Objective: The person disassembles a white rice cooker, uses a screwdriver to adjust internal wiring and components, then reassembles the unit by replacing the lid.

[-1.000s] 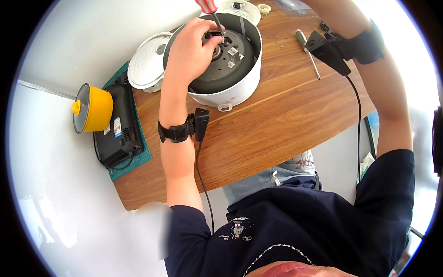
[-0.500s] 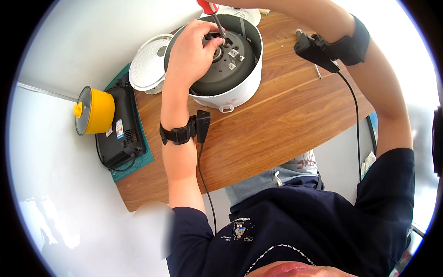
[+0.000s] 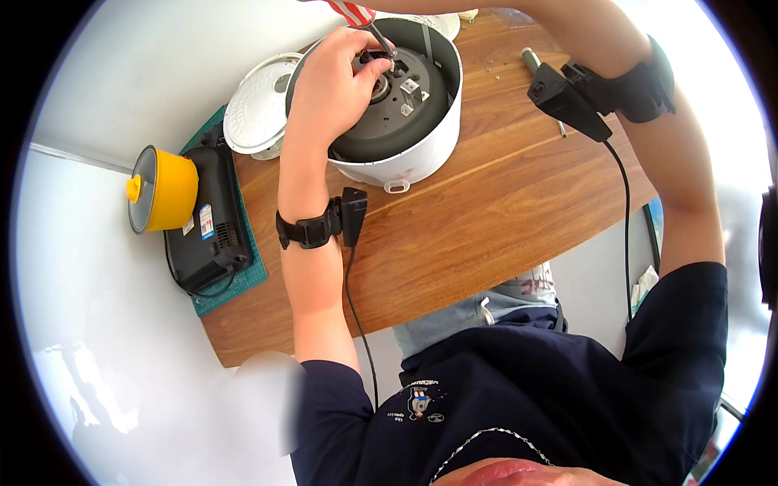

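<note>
A white-walled round housing (image 3: 421, 159), likely a rice cooker body turned bottom up, stands on the table with a dark grey base (image 3: 381, 134) inside it. My left hand (image 3: 331, 85) reaches over its left rim. Its thumb and index finger pinch close together at a small part by the base's centre; what they hold is too small to make out. A screwdriver (image 3: 353, 13) with a red and white handle slants down, its tip beside those fingertips. My right forearm (image 3: 559, 20) crosses the top edge; the right hand lies beyond it. Metal brackets (image 3: 412, 91) stand on the base.
A white round perforated cover (image 3: 255, 113) leans left of the housing. Farther left, a yellow pot (image 3: 172, 194) sits by a black appliance (image 3: 212, 211) on a green mat (image 3: 253, 274). Small screws (image 3: 489, 69) and a thin rod (image 3: 562, 128) lie right on the wooden table (image 3: 438, 235).
The screwdriver handle has shifted slightly left and down, tilting more. My right forearm has moved a little right and down. The left hand stays at the same spot on the base.
</note>
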The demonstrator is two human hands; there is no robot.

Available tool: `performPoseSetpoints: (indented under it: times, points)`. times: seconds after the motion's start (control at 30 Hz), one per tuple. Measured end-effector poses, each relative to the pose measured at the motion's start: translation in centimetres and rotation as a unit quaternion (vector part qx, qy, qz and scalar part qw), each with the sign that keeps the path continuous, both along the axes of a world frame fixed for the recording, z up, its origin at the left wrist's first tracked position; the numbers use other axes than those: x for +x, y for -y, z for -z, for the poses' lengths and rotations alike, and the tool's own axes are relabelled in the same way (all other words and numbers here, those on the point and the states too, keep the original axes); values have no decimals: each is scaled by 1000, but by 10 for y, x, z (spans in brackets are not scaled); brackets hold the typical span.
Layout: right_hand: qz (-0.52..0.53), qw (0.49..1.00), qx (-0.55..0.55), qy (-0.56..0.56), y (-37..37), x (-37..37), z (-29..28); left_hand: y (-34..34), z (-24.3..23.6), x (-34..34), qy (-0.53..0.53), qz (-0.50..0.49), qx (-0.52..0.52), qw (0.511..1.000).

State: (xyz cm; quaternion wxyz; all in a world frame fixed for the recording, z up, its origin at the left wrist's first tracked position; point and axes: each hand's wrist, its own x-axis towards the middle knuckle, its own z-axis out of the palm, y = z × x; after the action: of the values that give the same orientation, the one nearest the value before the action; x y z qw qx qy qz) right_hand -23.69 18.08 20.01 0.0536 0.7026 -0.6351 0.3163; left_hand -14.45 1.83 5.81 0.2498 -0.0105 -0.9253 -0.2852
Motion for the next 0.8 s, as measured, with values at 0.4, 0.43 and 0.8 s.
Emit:
performPoseSetpoints:
  times: [0.4,0.43,0.8]
  points:
    - [146,981,-125,-13,17,7,30,-1,5,-4,-29,6,-16,999]
    - [124,982,-143,-14,18,3,29,-1,2,-4,-32,24,-1,999]
    - [88,872,-449,173,-53,-3,28,1,-12,3,-78,20,107,991]
